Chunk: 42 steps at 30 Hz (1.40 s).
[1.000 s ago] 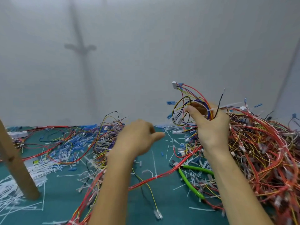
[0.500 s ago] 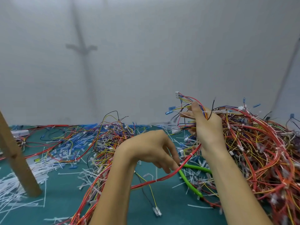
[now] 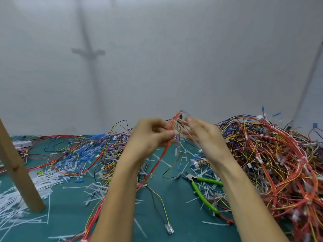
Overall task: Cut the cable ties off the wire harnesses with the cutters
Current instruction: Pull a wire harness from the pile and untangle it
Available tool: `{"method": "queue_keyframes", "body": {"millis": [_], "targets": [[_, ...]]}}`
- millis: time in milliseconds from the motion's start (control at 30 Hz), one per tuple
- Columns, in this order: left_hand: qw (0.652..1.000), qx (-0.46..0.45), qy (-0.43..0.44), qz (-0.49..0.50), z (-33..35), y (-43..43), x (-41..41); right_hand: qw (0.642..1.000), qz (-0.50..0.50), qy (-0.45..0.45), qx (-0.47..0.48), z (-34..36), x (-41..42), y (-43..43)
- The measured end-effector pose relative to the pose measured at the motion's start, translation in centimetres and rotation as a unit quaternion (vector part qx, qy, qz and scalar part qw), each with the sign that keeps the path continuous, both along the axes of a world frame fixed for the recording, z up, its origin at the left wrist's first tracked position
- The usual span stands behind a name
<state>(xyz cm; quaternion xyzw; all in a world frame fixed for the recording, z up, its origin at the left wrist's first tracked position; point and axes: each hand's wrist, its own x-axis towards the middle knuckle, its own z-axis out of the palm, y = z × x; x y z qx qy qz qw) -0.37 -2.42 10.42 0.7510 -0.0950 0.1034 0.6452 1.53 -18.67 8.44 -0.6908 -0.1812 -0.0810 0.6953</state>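
Observation:
My left hand [image 3: 151, 135] is raised above the green mat [image 3: 70, 213] and pinches a wire harness [image 3: 164, 151] of red, yellow and thin dark wires. The harness hangs from the hand down to the mat. My right hand [image 3: 203, 135] is close beside it, fingers spread and blurred, touching the harness's upper end. The green-handled cutters [image 3: 203, 191] lie on the mat below my right forearm, held by neither hand. A big tangled heap of mostly red harnesses [image 3: 272, 165] fills the right side.
Cut white cable ties [image 3: 21, 198] litter the mat, thickest at the left. A slanted wooden post [image 3: 19, 173] stands at the left. More loose wires and blue connectors [image 3: 78, 154] spread across the back left. A grey wall closes off the far side.
My left hand rose from the mat to meet my right hand and took hold of the harness. My right hand lowered and moved left; its fingers loosened from the bundle.

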Motion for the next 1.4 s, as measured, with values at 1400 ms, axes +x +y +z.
{"method": "queue_keyframes", "body": {"millis": [1400], "targets": [[0.96,0.252,0.047,-0.116,-0.1,-0.4,-0.4,0.994,-0.018,0.052,0.1,-0.7,0.4,0.6]]}}
